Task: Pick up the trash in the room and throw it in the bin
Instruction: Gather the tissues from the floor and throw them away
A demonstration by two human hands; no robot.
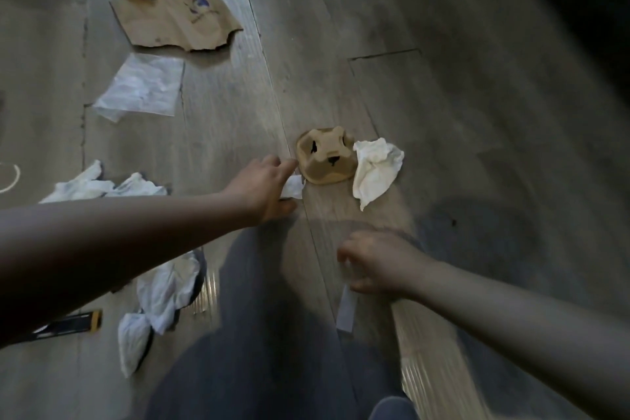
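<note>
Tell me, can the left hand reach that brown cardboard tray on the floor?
Probably yes: the left hand has its fingers beside the cardboard tray, nothing between, though it pinches a white scrap.

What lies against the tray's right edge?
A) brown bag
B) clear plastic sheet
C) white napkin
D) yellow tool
C: a crumpled white napkin lies against the tray; the bag sits far off at the upper left.
</note>
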